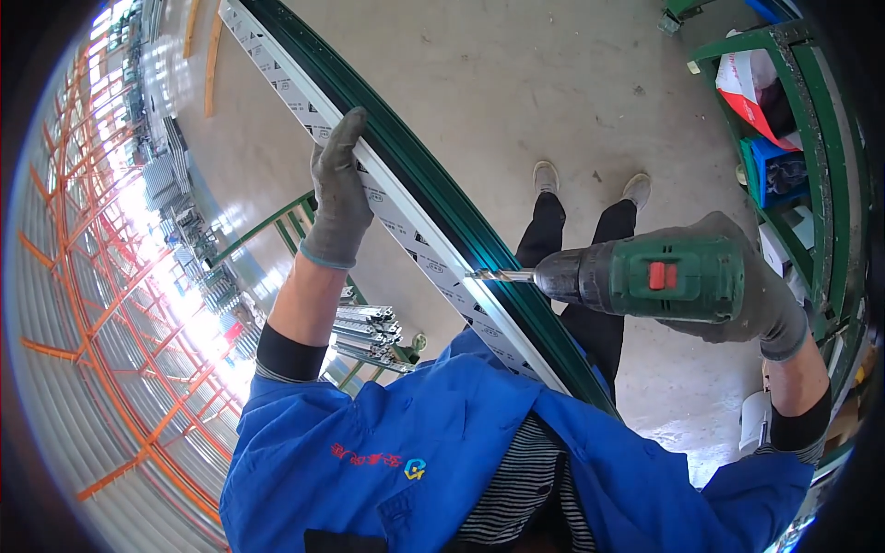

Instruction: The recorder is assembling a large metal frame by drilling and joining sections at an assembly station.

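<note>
A long green metal profile [419,175] with a white film-covered side [429,263] runs slantwise from the upper left down to my torso. In a grey glove, my left hand [339,189] is closed on the profile's left edge, its thumb lying over the top. My right hand [765,290], also gloved, grips a green power drill [678,276] with a red switch on its body. The drill points left, and its bit [502,275] reaches over the profile, with the tip at the white edge. Whether the tip touches the metal I cannot tell.
At the right stands a green metal rack [811,138] holding a blue bin [779,170] and a red-and-white bag [751,88]. Stacked metal profiles [364,332] lie on a green stand [286,221] at the left. Concrete floor [516,74] spreads beyond.
</note>
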A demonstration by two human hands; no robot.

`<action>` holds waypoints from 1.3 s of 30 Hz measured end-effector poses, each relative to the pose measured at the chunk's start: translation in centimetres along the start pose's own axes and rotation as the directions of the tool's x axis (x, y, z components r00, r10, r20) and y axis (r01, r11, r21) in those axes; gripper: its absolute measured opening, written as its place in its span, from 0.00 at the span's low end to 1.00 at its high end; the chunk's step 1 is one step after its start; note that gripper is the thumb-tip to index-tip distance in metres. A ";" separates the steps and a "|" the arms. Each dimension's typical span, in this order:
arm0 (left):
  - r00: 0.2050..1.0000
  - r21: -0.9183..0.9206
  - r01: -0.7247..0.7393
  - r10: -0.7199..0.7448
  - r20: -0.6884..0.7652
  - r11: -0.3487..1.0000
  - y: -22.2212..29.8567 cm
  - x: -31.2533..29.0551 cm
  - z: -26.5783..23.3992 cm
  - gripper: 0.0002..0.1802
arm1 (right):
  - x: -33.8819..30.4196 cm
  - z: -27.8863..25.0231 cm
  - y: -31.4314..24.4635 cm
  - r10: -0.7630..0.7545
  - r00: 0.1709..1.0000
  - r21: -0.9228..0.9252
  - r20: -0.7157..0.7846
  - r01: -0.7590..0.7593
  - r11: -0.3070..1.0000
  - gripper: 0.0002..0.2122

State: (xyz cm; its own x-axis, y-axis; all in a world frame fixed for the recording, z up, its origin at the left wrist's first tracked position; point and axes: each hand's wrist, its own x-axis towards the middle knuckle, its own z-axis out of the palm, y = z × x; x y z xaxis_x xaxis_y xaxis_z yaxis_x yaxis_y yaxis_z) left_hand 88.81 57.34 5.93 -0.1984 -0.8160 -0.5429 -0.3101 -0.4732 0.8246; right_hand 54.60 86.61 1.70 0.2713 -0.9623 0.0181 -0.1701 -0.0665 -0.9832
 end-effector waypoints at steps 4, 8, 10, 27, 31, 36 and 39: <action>1.000 0.000 -0.018 0.018 0.014 1.000 -0.2 0.2 -0.4 0.12 | 1.0 -0.4 -1.5 0.146 0.989 0.071 0.011 -0.147 0.987 0.26; 1.000 -0.023 -0.014 0.014 0.022 1.000 -0.3 0.2 -0.5 0.13 | 2.4 -0.8 -2.2 0.133 0.989 0.170 0.058 -0.141 0.975 0.25; 1.000 -0.019 -0.001 0.001 0.021 1.000 -0.1 0.2 -0.3 0.12 | 3.0 -1.1 -2.5 0.131 0.988 0.216 0.080 -0.145 0.966 0.24; 0.998 -0.037 -0.012 0.009 -0.065 0.999 -0.2 0.1 -0.5 0.12 | 1.4 -1.3 -0.5 -0.015 0.997 -0.102 0.078 0.023 0.994 0.28; 0.999 -0.110 0.033 -0.037 -0.033 0.993 -0.5 0.5 -0.2 0.11 | 2.3 -1.9 0.6 0.019 0.995 0.006 0.095 -0.020 1.000 0.35; 0.997 -0.109 0.061 -0.066 -0.038 0.992 -0.6 0.6 -0.5 0.11 | 3.7 -2.8 0.9 -0.033 0.990 -0.060 0.136 0.041 0.997 0.36; 0.999 -0.100 0.031 -0.034 -0.027 0.994 -0.3 -0.2 -1.0 0.12 | 4.4 -2.6 1.2 -0.045 0.987 -0.097 0.153 0.060 0.993 0.36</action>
State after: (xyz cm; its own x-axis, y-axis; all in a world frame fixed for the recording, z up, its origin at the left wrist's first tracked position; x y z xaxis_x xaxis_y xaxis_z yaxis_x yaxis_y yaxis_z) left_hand 89.91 57.27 5.91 -0.1620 -0.8081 -0.5664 -0.2216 -0.5295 0.8188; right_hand 53.17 81.67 1.11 0.4204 -0.9067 0.0342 -0.2448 -0.1496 -0.9580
